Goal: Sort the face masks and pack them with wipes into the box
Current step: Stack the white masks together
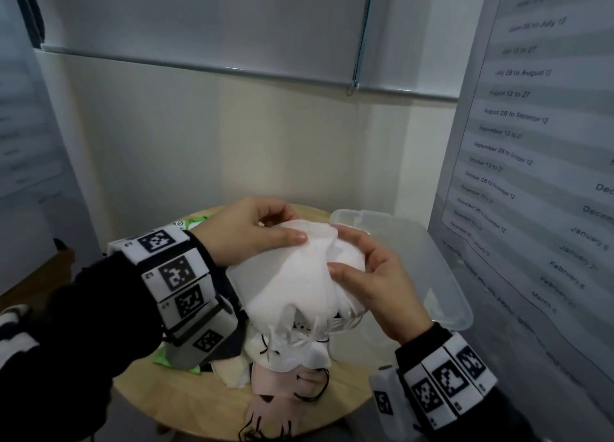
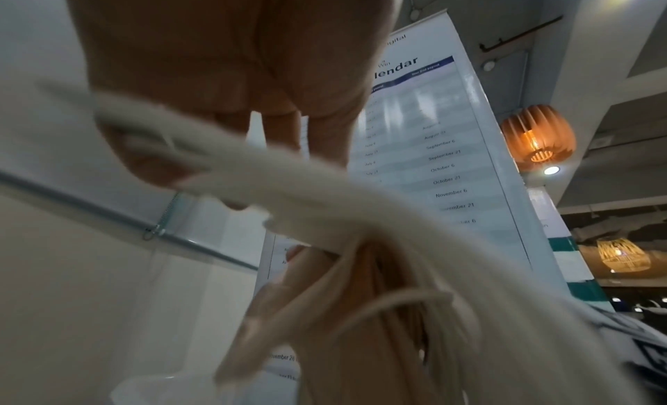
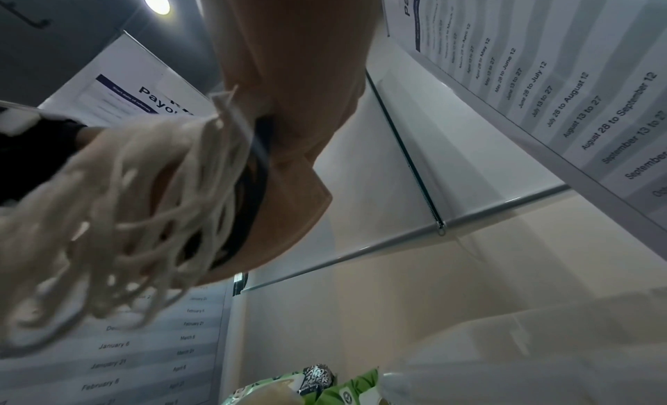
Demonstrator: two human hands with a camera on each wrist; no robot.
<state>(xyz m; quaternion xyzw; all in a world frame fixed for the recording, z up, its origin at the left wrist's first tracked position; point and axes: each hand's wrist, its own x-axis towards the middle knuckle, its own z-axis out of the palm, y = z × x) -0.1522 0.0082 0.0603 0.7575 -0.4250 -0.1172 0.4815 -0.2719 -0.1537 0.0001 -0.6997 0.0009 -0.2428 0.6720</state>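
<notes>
Both hands hold a stack of white face masks (image 1: 299,275) in the air above a round wooden table (image 1: 349,395). My left hand (image 1: 289,225) pinches the stack's top edge between thumb and fingers. My right hand (image 1: 336,249) grips its right side, thumb on top. White ear loops (image 3: 126,211) dangle under the stack, with a dark mask edge (image 3: 252,183) against the right palm. In the left wrist view the white masks (image 2: 288,188) cross under the palm. A loose pile of white, pink and black masks (image 1: 282,375) lies on the table below. A green wipes pack (image 1: 191,224) lies behind my left hand.
An open clear plastic box (image 1: 432,275) stands at the table's right, just beyond my right hand. A printed calendar banner (image 1: 531,142) hangs close on the right, a wall and a roller blind (image 1: 199,26) behind. A second green pack (image 1: 162,358) shows under my left wrist.
</notes>
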